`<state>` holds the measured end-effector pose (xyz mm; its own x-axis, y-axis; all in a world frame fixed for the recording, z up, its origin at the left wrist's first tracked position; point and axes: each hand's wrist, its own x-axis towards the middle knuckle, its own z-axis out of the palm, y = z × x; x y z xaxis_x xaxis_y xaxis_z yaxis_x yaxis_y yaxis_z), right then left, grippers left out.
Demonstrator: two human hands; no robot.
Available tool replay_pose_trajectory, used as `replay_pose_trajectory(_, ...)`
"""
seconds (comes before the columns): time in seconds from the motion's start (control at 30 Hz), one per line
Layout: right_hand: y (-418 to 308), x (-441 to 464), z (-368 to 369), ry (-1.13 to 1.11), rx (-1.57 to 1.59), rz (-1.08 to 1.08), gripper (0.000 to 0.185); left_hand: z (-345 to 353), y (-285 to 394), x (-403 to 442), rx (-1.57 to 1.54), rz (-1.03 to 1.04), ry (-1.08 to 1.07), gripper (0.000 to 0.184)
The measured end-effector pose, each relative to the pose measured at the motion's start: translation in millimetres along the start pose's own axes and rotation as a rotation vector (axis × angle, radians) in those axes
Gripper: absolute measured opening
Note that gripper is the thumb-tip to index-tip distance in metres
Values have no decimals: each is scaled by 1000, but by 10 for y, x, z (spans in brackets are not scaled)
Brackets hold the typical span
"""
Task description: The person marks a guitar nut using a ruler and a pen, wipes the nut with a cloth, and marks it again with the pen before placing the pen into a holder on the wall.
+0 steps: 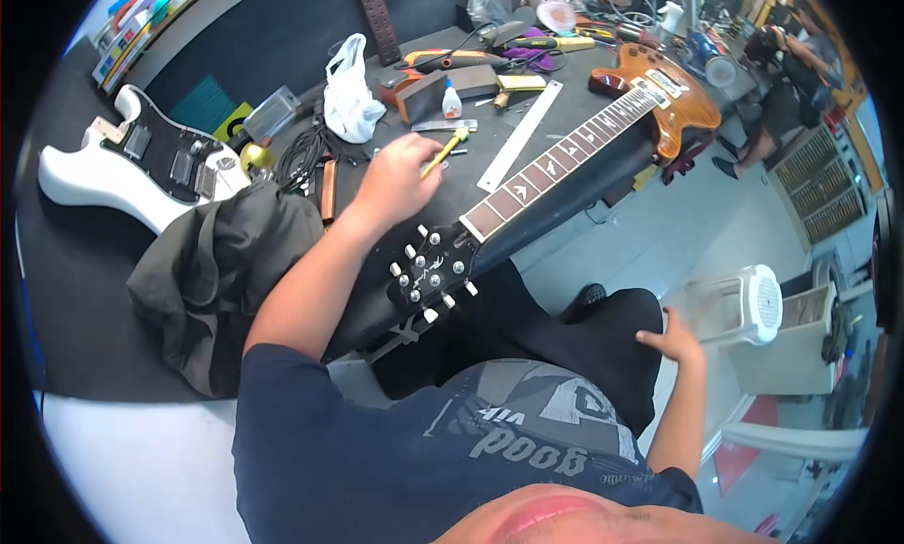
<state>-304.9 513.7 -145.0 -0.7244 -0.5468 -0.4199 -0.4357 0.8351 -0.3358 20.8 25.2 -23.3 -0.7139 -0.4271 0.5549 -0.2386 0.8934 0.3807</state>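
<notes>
At the bench, my left hand (405,179) is closed around a slim yellow stick-like tool (442,155); its exact kind is too small to make out. The hand is just above the bench top, left of an electric guitar's neck (554,171). The guitar's black headstock (431,273), with white tuner buttons, points towards me, and its orange-brown wooden body (680,102) lies at the far end. Between neck and hand lies a white ruler (521,136). Down by my knee, my right hand (673,338) rests with thumb and fingers apart, holding nothing I can see.
A white guitar body (118,174) and dark cloth (231,271) lie left. A white plastic bag (352,92), glue bottle (452,103), dark block (421,98) and black cables (306,153) stand farther back. A white stool (759,304) is right; another person (800,59) is beyond.
</notes>
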Motion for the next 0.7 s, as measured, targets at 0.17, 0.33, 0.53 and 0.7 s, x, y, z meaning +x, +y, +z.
replay_pose_trajectory(0.17, 425, 192, 563, -34, 551, 94, 127, -585, -13, 229, -117, -404, -44, 27)
replay_pose_trajectory(0.33, 573, 449, 629, 31, 547, 105, 112, -674, -79, 180, 267, -566, -323, 34)
replay_pose_trajectory(0.53, 632, 514, 719, 159, 421, 102, 92, -255, -333, -105, 408, -616, -197, 40)
replay_pose_trajectory(0.7, 702, 470, 705, 165, 395, 135, 91, -346, -514, -78, 412, -607, 12, 23)
